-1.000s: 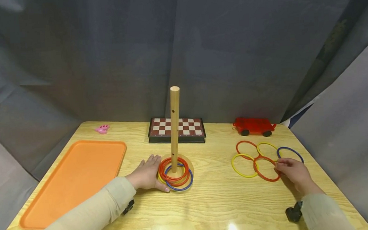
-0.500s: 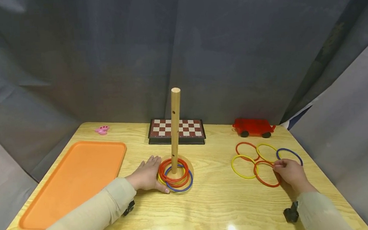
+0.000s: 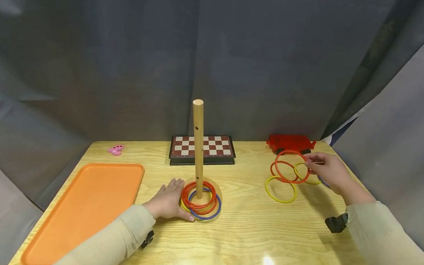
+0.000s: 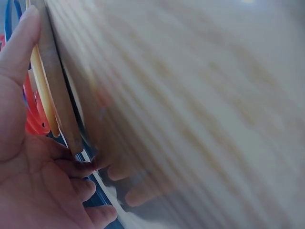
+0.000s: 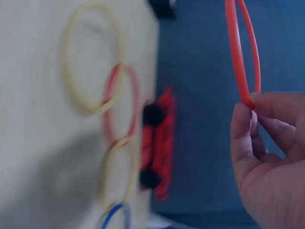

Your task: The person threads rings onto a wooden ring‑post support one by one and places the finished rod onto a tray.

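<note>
On my head feed: light wood-grain table (image 3: 246, 234), glossy, throwing back two bright spots at the near edge. Dark grey curtain (image 3: 265, 57) hangs behind it, paler drape (image 3: 408, 110) on the right. Along the back I have a pink toy (image 3: 116, 150), too small to identify, a red-and-white chessboard (image 3: 218, 148) and a red toy cart (image 3: 291, 143) with black wheels. Orange tray (image 3: 90, 211) lies at left.

Mid-table: wooden post (image 3: 199, 141), upright on a round base (image 3: 217, 185). Stacked red rings (image 3: 201, 207), one blue ring (image 3: 207, 218) and some yellow underneath lie around its foot.

Left hand (image 3: 168, 201): fingers relaxed, nearly straight, thumb set well apart from them. It's at the left edge of the base, thumb along the rim; can't tell how hard the fingertips press, if at all.

Right hand (image 3: 329, 172): thumb and a fingertip pinch the held red ring (image 3: 290, 151), other fingers curled in behind. That ring is tilted, off the table. Below it, an overlapping chain on the wood: front yellow ring (image 3: 281, 202), flat red ring (image 3: 272, 168), rear yellow ring (image 3: 313, 183), partly hidden outer blue ring (image 3: 324, 182).
</note>
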Demonstrator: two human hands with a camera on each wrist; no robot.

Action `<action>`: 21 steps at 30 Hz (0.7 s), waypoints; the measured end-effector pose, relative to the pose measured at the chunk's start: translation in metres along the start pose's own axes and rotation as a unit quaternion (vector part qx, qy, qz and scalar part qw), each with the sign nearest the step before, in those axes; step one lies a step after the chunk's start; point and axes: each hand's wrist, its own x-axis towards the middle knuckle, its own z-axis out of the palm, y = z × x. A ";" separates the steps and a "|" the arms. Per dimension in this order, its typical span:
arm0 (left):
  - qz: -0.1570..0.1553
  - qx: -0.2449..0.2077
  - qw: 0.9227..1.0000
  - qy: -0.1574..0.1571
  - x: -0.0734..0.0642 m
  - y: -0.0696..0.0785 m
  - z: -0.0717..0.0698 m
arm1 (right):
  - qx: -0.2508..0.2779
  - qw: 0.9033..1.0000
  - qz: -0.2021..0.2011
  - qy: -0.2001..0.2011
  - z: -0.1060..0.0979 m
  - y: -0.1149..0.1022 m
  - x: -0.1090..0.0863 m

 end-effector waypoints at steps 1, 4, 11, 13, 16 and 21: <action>0.000 0.001 1.000 0.000 0.000 0.000 0.000 | 0.011 1.000 -0.001 -0.004 0.000 -0.009 0.003; 0.000 0.002 1.000 0.000 0.001 0.000 0.000 | 0.045 0.999 -0.001 -0.016 0.001 -0.035 0.012; -0.001 0.005 1.000 0.000 0.001 0.001 -0.002 | 0.114 0.993 0.002 -0.040 0.015 -0.097 0.027; -0.002 0.003 1.000 -0.001 0.001 0.001 -0.001 | 0.144 0.989 0.002 -0.042 0.020 -0.115 0.029; -0.003 0.002 1.000 0.000 0.000 0.001 -0.001 | 0.232 0.972 -0.006 -0.045 0.025 -0.144 0.030; -0.003 0.005 1.000 0.002 0.000 0.002 -0.001 | 0.402 0.913 -0.030 -0.064 0.032 -0.188 0.029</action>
